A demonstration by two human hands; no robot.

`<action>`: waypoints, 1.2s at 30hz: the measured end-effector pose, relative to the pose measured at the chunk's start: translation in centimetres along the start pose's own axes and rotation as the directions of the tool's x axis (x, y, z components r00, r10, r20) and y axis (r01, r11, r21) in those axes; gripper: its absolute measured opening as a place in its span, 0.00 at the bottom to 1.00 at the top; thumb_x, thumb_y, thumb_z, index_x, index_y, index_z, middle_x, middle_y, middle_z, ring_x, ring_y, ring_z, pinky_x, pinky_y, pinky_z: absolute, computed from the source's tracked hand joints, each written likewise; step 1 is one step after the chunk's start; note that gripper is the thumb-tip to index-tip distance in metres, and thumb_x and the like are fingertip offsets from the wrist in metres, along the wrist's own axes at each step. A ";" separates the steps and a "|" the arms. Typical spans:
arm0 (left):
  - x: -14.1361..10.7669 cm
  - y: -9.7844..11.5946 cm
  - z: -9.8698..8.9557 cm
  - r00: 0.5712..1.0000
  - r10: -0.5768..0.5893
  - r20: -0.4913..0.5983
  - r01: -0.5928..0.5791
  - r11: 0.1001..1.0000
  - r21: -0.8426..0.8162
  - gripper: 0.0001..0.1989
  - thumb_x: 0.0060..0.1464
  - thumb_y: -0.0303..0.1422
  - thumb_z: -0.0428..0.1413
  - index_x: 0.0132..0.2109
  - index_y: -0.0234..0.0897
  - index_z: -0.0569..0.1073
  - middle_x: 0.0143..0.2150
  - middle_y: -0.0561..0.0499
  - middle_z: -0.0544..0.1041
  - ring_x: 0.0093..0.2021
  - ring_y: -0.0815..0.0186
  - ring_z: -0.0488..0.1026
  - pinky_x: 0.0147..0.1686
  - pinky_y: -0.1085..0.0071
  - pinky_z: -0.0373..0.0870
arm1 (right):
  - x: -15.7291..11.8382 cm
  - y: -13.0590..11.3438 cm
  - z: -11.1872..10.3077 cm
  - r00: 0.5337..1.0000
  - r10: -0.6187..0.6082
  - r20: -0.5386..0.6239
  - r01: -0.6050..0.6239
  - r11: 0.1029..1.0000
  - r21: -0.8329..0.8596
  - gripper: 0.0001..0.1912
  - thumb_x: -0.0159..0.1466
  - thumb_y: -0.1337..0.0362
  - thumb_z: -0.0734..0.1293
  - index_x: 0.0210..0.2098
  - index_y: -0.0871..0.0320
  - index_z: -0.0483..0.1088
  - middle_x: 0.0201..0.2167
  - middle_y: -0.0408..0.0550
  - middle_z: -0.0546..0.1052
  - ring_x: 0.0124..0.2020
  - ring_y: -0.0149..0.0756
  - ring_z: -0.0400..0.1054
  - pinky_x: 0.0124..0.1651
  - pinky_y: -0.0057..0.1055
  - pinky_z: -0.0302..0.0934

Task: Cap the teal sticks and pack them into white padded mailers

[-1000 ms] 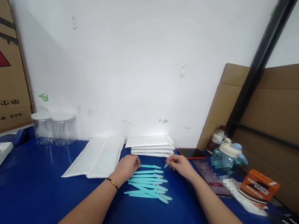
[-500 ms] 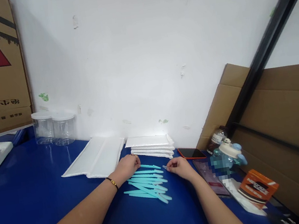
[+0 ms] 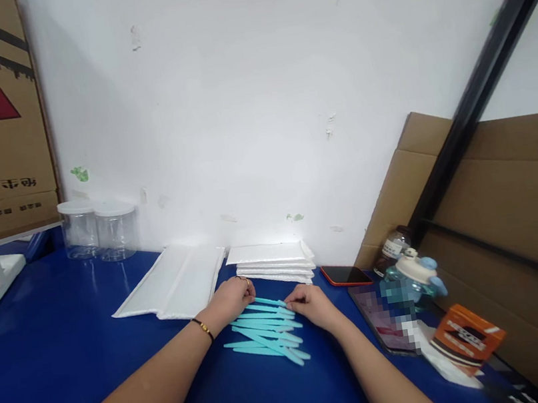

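Several slim turquoise eyebrow razors lie in a loose, partly crossed row on the blue table. My left hand is closed on the handle end of the topmost eyebrow razor, at the far side of the row. At that razor's other end, my right hand pinches with thumb and forefinger. The small clear cap that it held is now mostly hidden by the fingertips, against the razor's head.
White padded mailers are stacked by the wall, with a larger padded mailer left of them. Clear lidded jars stand farther left. To the right are an orange-edged phone, another phone, a water bottle and an orange packet.
My right hand has moved left with the small clear cap, from beside the razors up to the head of the topmost one. My left hand keeps its hold on the handle end.
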State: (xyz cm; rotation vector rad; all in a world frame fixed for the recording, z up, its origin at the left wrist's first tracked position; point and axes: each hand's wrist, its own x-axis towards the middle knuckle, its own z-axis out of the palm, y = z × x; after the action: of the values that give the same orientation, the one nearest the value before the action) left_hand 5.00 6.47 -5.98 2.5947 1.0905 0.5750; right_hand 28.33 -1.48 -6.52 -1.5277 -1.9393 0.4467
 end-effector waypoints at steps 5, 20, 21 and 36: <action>-0.9 1.2 -1.1 0.995 0.052 0.084 -0.048 0.998 -0.040 0.21 0.50 0.47 0.51 0.48 0.40 0.70 0.48 0.47 0.72 0.50 0.58 0.67 0.46 0.68 0.61 | -0.1 -0.1 -0.2 1.000 0.005 0.020 -0.006 1.000 0.016 0.11 0.58 0.61 0.64 0.34 0.56 0.77 0.32 0.48 0.76 0.33 0.36 0.69 0.37 0.30 0.62; -2.6 9.7 0.2 0.967 -0.011 0.256 -0.074 0.945 0.319 0.25 0.36 0.28 0.55 0.47 0.30 0.68 0.44 0.32 0.69 0.44 0.47 0.67 0.35 0.55 0.69 | -0.5 1.0 -2.3 0.969 0.059 -0.239 -0.045 0.997 0.065 0.15 0.57 0.57 0.64 0.38 0.59 0.74 0.34 0.49 0.74 0.33 0.36 0.67 0.37 0.30 0.62; -2.4 9.9 0.4 0.966 -0.027 0.257 -0.062 0.941 0.332 0.25 0.36 0.26 0.55 0.47 0.29 0.68 0.44 0.32 0.70 0.43 0.47 0.67 0.35 0.55 0.69 | -0.6 0.9 -2.4 0.969 0.055 -0.241 -0.039 0.997 0.073 0.15 0.57 0.57 0.64 0.38 0.59 0.74 0.34 0.49 0.74 0.33 0.36 0.67 0.37 0.30 0.62; -2.3 8.8 0.7 0.997 -0.023 0.072 0.013 0.991 0.133 0.11 0.49 0.29 0.49 0.41 0.32 0.65 0.38 0.41 0.74 0.38 0.57 0.72 0.39 0.65 0.67 | -0.6 -3.5 -1.7 0.965 0.073 -0.253 0.048 0.896 0.441 0.24 0.64 0.49 0.54 0.44 0.58 0.71 0.42 0.52 0.75 0.42 0.40 0.69 0.43 0.34 0.63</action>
State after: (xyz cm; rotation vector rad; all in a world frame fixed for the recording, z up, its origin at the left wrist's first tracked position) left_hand 9.28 -1.27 -3.77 2.6919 1.1636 0.4129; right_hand 26.88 -3.23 -3.30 -1.2293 -1.4932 0.6111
